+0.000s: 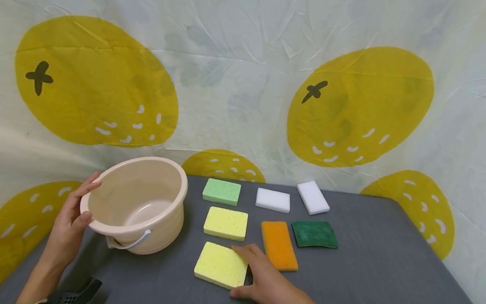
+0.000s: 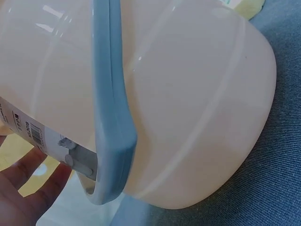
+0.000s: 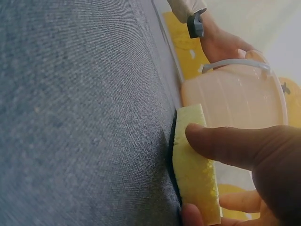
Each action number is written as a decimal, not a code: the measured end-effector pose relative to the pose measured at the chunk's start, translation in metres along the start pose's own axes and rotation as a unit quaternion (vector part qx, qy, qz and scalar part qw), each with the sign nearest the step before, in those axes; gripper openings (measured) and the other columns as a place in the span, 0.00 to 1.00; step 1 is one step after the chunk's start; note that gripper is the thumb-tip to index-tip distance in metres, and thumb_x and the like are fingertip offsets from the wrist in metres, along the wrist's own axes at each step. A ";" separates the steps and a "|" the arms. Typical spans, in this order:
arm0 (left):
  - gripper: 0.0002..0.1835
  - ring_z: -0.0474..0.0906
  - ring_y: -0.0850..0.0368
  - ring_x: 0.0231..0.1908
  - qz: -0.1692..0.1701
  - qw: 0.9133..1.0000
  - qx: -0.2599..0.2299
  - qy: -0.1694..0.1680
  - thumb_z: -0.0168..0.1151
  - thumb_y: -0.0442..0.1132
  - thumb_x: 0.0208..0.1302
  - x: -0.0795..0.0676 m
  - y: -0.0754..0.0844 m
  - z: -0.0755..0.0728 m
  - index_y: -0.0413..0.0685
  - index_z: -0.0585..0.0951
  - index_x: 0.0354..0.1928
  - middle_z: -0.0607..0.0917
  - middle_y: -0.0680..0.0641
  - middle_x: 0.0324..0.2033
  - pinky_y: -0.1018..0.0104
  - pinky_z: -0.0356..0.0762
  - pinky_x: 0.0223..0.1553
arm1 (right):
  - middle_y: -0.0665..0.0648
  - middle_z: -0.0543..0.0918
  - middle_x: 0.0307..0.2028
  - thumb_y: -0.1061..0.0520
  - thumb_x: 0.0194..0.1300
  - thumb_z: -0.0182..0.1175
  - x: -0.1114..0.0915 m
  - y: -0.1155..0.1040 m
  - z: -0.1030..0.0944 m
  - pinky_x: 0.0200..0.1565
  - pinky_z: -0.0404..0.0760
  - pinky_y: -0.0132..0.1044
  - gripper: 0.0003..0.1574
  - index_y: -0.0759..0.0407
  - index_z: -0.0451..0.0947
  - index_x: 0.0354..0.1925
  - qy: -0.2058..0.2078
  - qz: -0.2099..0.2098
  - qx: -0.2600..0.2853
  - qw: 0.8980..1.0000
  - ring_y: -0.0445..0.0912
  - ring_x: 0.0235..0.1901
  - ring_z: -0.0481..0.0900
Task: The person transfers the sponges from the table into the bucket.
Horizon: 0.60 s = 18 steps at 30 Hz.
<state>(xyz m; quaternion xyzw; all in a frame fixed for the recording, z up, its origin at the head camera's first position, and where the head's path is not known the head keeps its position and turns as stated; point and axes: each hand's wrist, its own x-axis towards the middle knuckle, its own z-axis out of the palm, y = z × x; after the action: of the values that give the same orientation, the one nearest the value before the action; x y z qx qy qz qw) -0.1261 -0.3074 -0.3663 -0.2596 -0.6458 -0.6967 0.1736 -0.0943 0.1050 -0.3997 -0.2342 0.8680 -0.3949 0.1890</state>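
Observation:
A beige plastic bucket [image 1: 159, 232] with a pale blue handle [image 2: 110, 94] stands on the left of the grey surface, its mouth tipped a little toward me. My left hand [image 1: 66, 226] grips its rim at the left side, thumb in front and fingers over the far part. The nearest yellow sponge [image 1: 220, 266] lies flat at the front middle. Across its right end, my right hand [image 1: 269, 274] pinches it between thumb and fingers. In the right wrist view, the thumb presses one edge of that sponge [image 3: 190, 160], which is at the surface.
Behind the held sponge lie another yellow sponge [image 1: 225, 223] and a light green one [image 1: 222, 191]. Farther right are two white sponges [image 1: 272, 199], an orange sponge [image 1: 279, 245] and a dark green scouring pad [image 1: 314, 234]. A fruit-patterned cloth [image 1: 235, 105] hangs behind the grey surface [image 1: 379, 253].

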 end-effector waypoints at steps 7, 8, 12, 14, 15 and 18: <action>0.26 0.42 0.49 0.65 0.006 0.999 -0.039 0.012 0.49 0.30 0.64 -0.001 -0.001 -0.001 0.27 0.56 0.61 0.47 0.39 0.66 0.72 0.58 0.56 | 0.48 0.66 0.40 0.43 0.44 0.69 0.002 0.003 -0.002 0.29 0.70 0.27 0.48 0.56 0.62 0.60 0.021 -0.014 0.013 1.000 0.38 0.27 0.67; 0.26 0.42 0.49 0.65 0.006 0.999 -0.040 0.013 0.49 0.30 0.64 -0.002 -0.002 -0.001 0.27 0.56 0.61 0.47 0.39 0.66 0.72 0.58 0.56 | 0.48 0.66 0.41 0.43 0.44 0.69 0.003 0.003 -0.003 0.29 0.70 0.27 0.48 0.56 0.62 0.60 0.024 -0.013 0.011 1.000 0.39 0.28 0.67; 0.26 0.42 0.49 0.65 0.005 0.999 -0.043 0.018 0.49 0.30 0.64 -0.002 -0.003 -0.002 0.28 0.56 0.61 0.47 0.39 0.66 0.72 0.57 0.57 | 0.49 0.66 0.42 0.41 0.44 0.68 0.001 0.002 -0.006 0.29 0.70 0.27 0.49 0.56 0.62 0.61 0.034 -0.015 0.008 0.999 0.39 0.28 0.67; 0.26 0.42 0.49 0.65 0.006 0.999 -0.047 0.015 0.48 0.30 0.64 -0.002 -0.003 -0.002 0.28 0.56 0.61 0.47 0.39 0.66 0.72 0.58 0.57 | 0.49 0.67 0.43 0.40 0.45 0.67 0.001 0.001 -0.006 0.30 0.71 0.27 0.49 0.57 0.62 0.61 0.041 -0.023 0.004 0.999 0.39 0.28 0.68; 0.26 0.42 0.49 0.65 0.007 0.999 -0.050 0.013 0.48 0.29 0.64 -0.002 -0.003 -0.002 0.28 0.55 0.62 0.47 0.39 0.66 0.72 0.58 0.56 | 0.49 0.67 0.43 0.39 0.46 0.66 0.000 0.001 -0.006 0.30 0.71 0.27 0.49 0.57 0.61 0.61 0.043 -0.027 0.004 0.999 0.39 0.28 0.68; 0.27 0.43 0.49 0.65 0.013 0.998 -0.060 0.005 0.48 0.29 0.64 -0.001 -0.004 -0.002 0.27 0.54 0.62 0.47 0.38 0.66 0.72 0.59 0.56 | 0.49 0.67 0.44 0.37 0.47 0.64 -0.001 -0.002 -0.006 0.30 0.71 0.27 0.49 0.57 0.61 0.61 0.053 -0.037 -0.001 0.998 0.39 0.28 0.69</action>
<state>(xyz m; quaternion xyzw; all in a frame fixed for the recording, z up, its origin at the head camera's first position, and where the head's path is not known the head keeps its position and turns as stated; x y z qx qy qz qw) -0.1276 -0.3089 -0.3706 -0.2747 -0.5984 -0.7332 0.1698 -0.0961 0.1079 -0.3938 -0.2451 0.8679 -0.4127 0.1277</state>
